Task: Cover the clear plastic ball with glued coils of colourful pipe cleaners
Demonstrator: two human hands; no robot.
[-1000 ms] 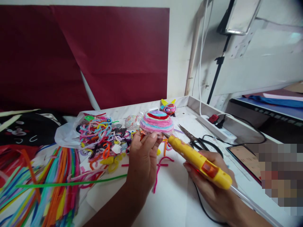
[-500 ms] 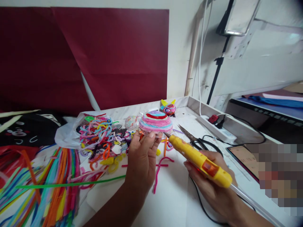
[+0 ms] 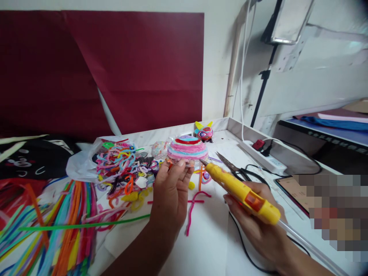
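In the head view my left hand (image 3: 171, 191) is closed round the underside of a dome (image 3: 187, 148) striped in pink, red and blue fuzzy pipe cleaner. My right hand (image 3: 255, 222) grips a yellow hot glue gun (image 3: 241, 191), with a clear glue stick (image 3: 301, 245) sticking out of its back end. The gun's nozzle points at the dome's lower right edge; I cannot tell whether it touches. Below the hands, magenta pipe cleaners (image 3: 189, 218) lie crossed on white paper. Scissors (image 3: 241, 172) lie beyond the glue gun.
At left lie bundled pipe cleaners (image 3: 69, 230) and a plastic bag (image 3: 83, 165) spilling coloured scraps. A small figure with yellow horns (image 3: 204, 132) stands at the back. At right are a power strip (image 3: 264, 157) with cables and a phone-like device (image 3: 296, 191). A raised rim (image 3: 250, 134) borders the table.
The dome and my left hand have shifted very slightly left and down. My right hand keeps hold of the glue gun, almost unmoved, its nozzle near the dome's edge.
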